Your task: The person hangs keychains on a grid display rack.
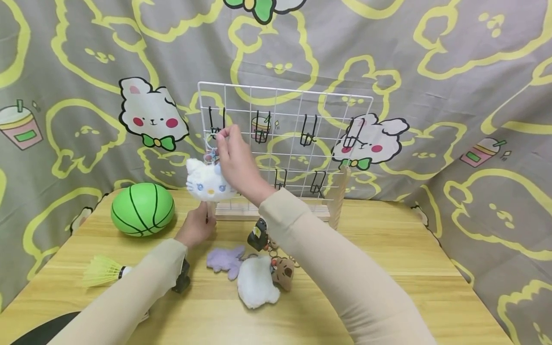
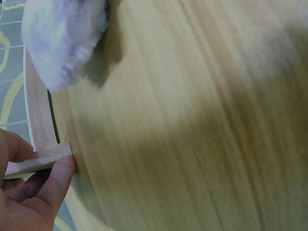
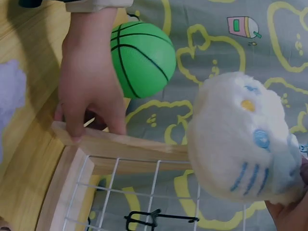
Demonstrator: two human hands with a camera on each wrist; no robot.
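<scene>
My right hand point(image 1: 237, 160) is raised to the upper left of a white wire grid rack and pinches the ring of a white plush cat-head keychain point(image 1: 209, 184). The plush hangs just below the fingers, in front of the rack's left edge, close under a black hook point(image 1: 217, 120). Low down, my left hand point(image 1: 196, 226) grips the rack's wooden side post; in the left wrist view thumb and fingers pinch the post's end point(image 2: 41, 161). From the right wrist view, the cat's blue eyes and whiskers point(image 3: 250, 178) show, while most of the right hand is out of frame.
More black hooks point(image 1: 307, 138) hang on the grid. A green ball point(image 1: 143, 209) and yellow shuttlecock point(image 1: 103, 271) lie left. In front of the rack are a purple plush point(image 1: 225, 260), a white plush point(image 1: 256, 282), a brown bear keychain point(image 1: 283, 273) and a black figure point(image 1: 258, 235).
</scene>
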